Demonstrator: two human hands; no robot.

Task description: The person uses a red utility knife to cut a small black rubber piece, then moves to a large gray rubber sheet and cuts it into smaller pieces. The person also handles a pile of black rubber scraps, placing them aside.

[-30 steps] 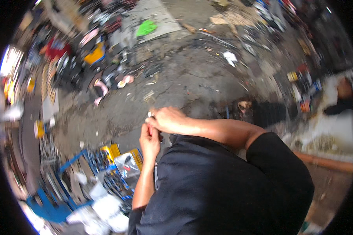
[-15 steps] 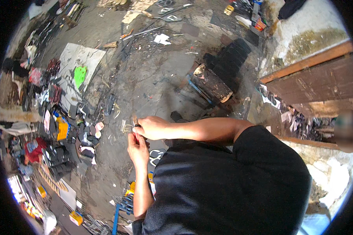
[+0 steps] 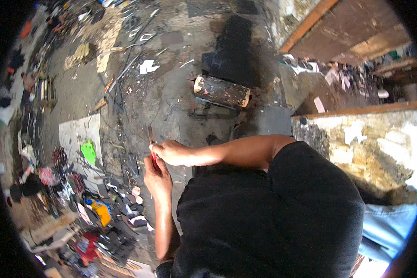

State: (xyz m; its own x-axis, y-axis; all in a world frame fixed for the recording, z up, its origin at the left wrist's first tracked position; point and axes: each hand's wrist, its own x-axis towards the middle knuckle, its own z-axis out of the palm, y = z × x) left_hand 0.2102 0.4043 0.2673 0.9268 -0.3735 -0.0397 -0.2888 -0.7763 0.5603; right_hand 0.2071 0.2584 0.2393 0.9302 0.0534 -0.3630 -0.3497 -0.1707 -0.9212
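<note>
A slim tool point(image 3: 150, 135) with a red handle and a narrow, brownish, blade-like end is held in front of my chest, its end pointing away from me. My left hand point(image 3: 158, 179) is closed around the lower part of the red handle. Just above it, my right hand point(image 3: 175, 153) reaches across from the right, closed at the upper handle near the base of the blade-like end. The two hands nearly touch, and fingers cover much of the handle, so the tool's exact kind is hard to make out.
Ahead to the right lies a worn wooden log point(image 3: 222, 91) beside a dark mat point(image 3: 234, 46). A pale board point(image 3: 81, 134) bearing a green piece point(image 3: 88, 152) is on the left. Scraps and a yellow box point(image 3: 101, 212) crowd the lower left; a brown wooden panel point(image 3: 343, 34) stands far right.
My view has turned to the right, so the floor things sit differently in the picture. Both hands keep hold of the tool, and its blade-like end shows more plainly now.
</note>
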